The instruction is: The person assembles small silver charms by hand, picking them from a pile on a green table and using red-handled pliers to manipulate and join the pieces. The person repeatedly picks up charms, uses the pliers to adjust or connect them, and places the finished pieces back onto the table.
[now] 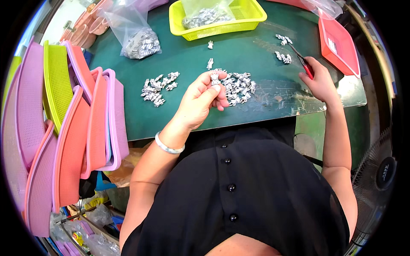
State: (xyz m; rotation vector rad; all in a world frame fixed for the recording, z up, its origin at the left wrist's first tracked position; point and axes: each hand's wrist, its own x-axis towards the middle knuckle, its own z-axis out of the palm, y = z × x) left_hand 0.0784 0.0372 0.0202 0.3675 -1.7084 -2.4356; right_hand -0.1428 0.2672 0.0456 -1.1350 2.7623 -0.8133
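Note:
My left hand [198, 100] is closed, pinching a small silver metal charm [215, 79] between thumb and fingers. Just right of it, partly behind the fingers, lies a pile of similar charms [240, 87]. My right hand [320, 81] grips a red-handled tool [308, 70] with a long, thin dark tip; whether it is pliers or tweezers I cannot tell. That tip reaches a small cluster of charms [283, 40] at the far right, and a second cluster [283, 57] sits just below it. Two single charms, one [210, 63] nearer and one [210, 45] farther, lie beyond my left hand.
Another loose group of charms [158, 88] is on the green table [192, 55]. Behind stand a clear bag of metal pieces [143, 42] and a yellow-green basket [218, 30]. A red tray [339, 47] is at right, stacked baskets [72, 128] at left, a fan [376, 170] lower right.

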